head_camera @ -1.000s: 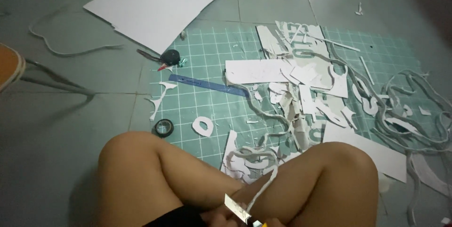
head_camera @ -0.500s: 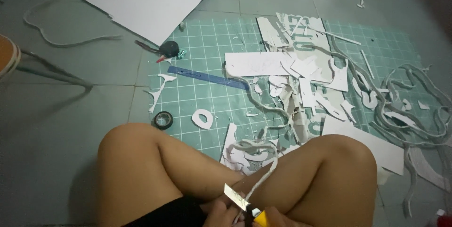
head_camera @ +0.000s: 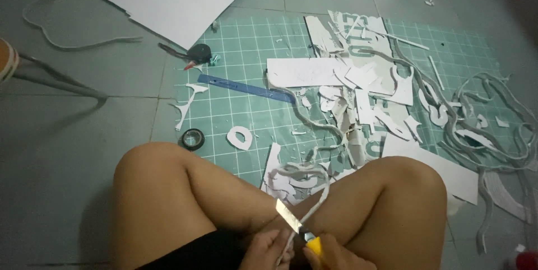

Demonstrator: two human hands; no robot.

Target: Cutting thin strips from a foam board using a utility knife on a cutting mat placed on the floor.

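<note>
Gripping yellow knife (head_camera: pixel 302 229) in right hand (head_camera: pixel 330 254) | left hand (head_camera: pixel 268 250) pinching white strip (head_camera: pixel 307 205)

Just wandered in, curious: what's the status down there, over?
Right hand grips yellow utility knife, blade out. Left hand holds thin white foam strip against the blade. Knees crowd both sides.

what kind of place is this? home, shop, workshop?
Probably a home or informal craft spot, not a fitted workshop: the person sits cross-legged on a tiled floor, cutting over a green cutting mat strewn with white foam-board offcuts. The right hand holds a yellow utility knife; the left hand holds a white strip.
</note>
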